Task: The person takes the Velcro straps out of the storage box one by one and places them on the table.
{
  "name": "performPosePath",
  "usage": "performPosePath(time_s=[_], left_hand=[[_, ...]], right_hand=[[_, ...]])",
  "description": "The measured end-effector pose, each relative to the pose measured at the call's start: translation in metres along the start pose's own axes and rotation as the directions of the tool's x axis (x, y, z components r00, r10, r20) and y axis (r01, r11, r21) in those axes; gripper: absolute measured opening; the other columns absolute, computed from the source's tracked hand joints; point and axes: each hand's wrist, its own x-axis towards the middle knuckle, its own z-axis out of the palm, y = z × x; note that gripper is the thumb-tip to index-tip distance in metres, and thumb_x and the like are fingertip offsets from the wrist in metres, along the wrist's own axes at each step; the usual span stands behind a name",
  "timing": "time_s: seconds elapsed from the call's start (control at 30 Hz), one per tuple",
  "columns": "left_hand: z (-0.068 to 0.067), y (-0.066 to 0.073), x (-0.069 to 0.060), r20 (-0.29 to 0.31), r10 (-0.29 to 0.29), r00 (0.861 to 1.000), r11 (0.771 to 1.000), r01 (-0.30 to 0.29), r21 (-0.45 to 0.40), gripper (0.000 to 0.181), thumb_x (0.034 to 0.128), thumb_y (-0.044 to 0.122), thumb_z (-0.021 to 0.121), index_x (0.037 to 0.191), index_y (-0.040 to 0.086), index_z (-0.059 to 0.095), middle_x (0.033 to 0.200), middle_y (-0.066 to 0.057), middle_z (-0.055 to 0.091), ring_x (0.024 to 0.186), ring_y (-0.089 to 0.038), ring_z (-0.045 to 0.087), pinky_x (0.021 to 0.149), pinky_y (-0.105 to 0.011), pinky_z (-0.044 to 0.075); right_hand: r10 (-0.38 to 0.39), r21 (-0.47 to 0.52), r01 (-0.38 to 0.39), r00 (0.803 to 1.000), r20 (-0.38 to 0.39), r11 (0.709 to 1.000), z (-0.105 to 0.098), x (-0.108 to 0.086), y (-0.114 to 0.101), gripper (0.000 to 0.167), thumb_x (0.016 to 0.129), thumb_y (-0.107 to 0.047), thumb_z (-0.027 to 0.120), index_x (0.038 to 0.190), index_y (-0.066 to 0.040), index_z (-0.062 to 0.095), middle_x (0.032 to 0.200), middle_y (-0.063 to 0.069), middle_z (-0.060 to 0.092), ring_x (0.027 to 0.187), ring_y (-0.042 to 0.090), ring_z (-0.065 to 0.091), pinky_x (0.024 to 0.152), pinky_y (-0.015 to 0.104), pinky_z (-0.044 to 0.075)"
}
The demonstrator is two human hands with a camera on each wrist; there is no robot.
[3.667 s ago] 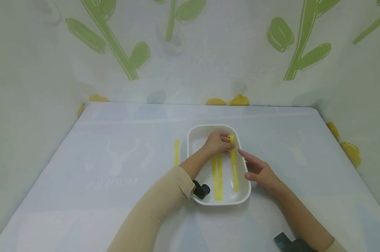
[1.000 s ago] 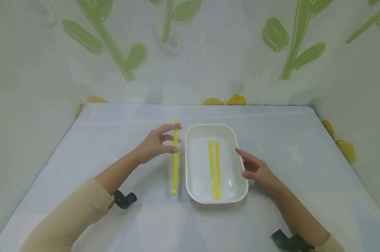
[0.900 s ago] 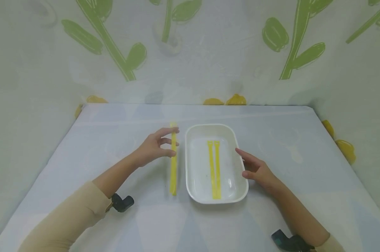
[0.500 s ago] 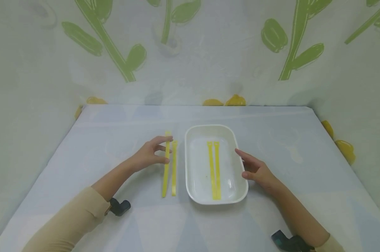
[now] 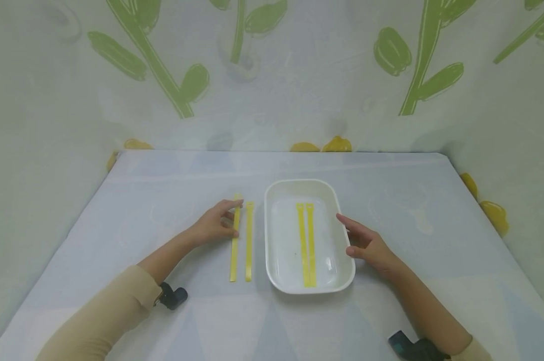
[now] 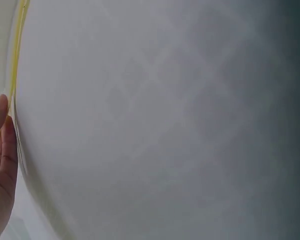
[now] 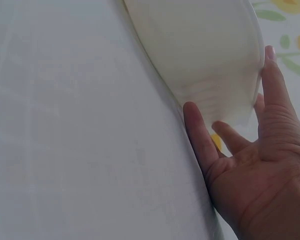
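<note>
Left hand [image 5: 214, 224] pinches a yellow strip [image 5: 233, 254], left of a second strip [image 5: 249, 242]; right hand [image 5: 372, 245] — fingers spread — touches the white tray [image 5: 282, 235] at right.

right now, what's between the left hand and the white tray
Besides the held strap, one yellow strap lies between the left hand and white tray, in the head view.

Tray [image 5: 283, 245] on table [image 5: 299, 326]; two strips [image 5: 304, 245] inside; two more strips [image 5: 249, 243] left of tray, side by side.
</note>
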Motion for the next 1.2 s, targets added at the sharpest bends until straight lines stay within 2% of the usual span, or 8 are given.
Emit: performPosePath(time_s=[0.17,0.37,0.47,0.6,0.7,0.9,1.2], left_hand=[[0.002,-0.001,0.000,-0.021,-0.019,1.000,0.997,0.021,0.070,0.085,0.0744,0.006,0.079,0.147,0.010,0.034,0.134,-0.014,0.041,0.103,-0.027,0.059,0.087,-0.033,0.053],[0.000,-0.003,-0.002,-0.051,-0.046,0.998,0.999,0.047,0.022,0.085,0.0725,0.008,0.081,0.145,0.003,0.035,0.127,-0.018,0.039,0.107,-0.031,0.058,0.093,-0.037,0.050],[0.000,-0.005,-0.002,-0.058,-0.067,0.996,0.998,0.068,0.006,0.085,0.0718,0.009,0.082,0.144,0.001,0.036,0.126,-0.018,0.039,0.109,-0.032,0.057,0.093,-0.038,0.049],[0.000,-0.006,0.000,-0.056,-0.094,0.994,0.995,0.095,0.025,0.083,0.0718,0.011,0.082,0.142,-0.001,0.038,0.125,-0.017,0.040,0.109,-0.031,0.056,0.094,-0.037,0.049],[0.001,-0.004,0.001,-0.047,-0.092,0.995,0.994,0.094,0.048,0.081,0.0716,0.012,0.082,0.140,-0.003,0.040,0.122,-0.018,0.041,0.108,-0.031,0.055,0.093,-0.037,0.049],[0.005,0.000,0.004,-0.044,-0.104,0.994,0.989,0.108,0.105,0.082,0.0703,0.017,0.083,0.139,0.000,0.043,0.120,-0.016,0.041,0.105,-0.029,0.054,0.092,-0.038,0.048],[0.011,0.002,0.006,-0.087,-0.137,0.987,0.978,0.149,0.148,0.083,0.0685,0.024,0.085,0.139,0.004,0.045,0.119,-0.014,0.041,0.102,-0.026,0.052,0.090,-0.037,0.048]], right_hand=[[0.010,-0.020,-0.010,1.000,-0.007,1.000,0.001,0.000,0.000,0.069,0.085,-0.015,0.069,0.146,-0.018,0.038,0.152,0.017,0.030,0.115,0.004,0.051,0.088,0.021,0.049],[0.018,-0.036,-0.019,1.000,-0.009,0.999,0.001,0.000,-0.001,0.070,0.085,-0.015,0.069,0.146,-0.019,0.037,0.153,0.015,0.029,0.118,-0.003,0.047,0.091,0.019,0.046],[0.013,-0.030,-0.014,1.000,-0.005,0.999,0.001,0.000,-0.001,0.069,0.085,-0.015,0.069,0.146,-0.018,0.037,0.152,0.016,0.030,0.118,-0.002,0.048,0.090,0.019,0.046],[0.004,-0.021,-0.004,1.000,0.001,1.000,0.001,0.000,-0.001,0.069,0.085,-0.014,0.068,0.146,-0.017,0.037,0.152,0.018,0.030,0.117,-0.001,0.049,0.090,0.019,0.047],[-0.004,-0.017,0.004,1.000,0.003,1.000,0.000,0.000,-0.001,0.069,0.084,-0.013,0.069,0.146,-0.017,0.037,0.151,0.019,0.030,0.116,-0.001,0.050,0.089,0.019,0.047],[-0.009,-0.019,0.009,1.000,0.001,1.000,0.000,0.000,-0.001,0.069,0.084,-0.013,0.069,0.146,-0.017,0.038,0.151,0.020,0.030,0.114,-0.001,0.051,0.088,0.019,0.048],[-0.033,-0.032,0.033,0.999,0.012,0.999,0.000,0.000,-0.002,0.069,0.086,-0.014,0.068,0.146,-0.017,0.037,0.151,0.019,0.029,0.116,0.001,0.050,0.089,0.019,0.048]])
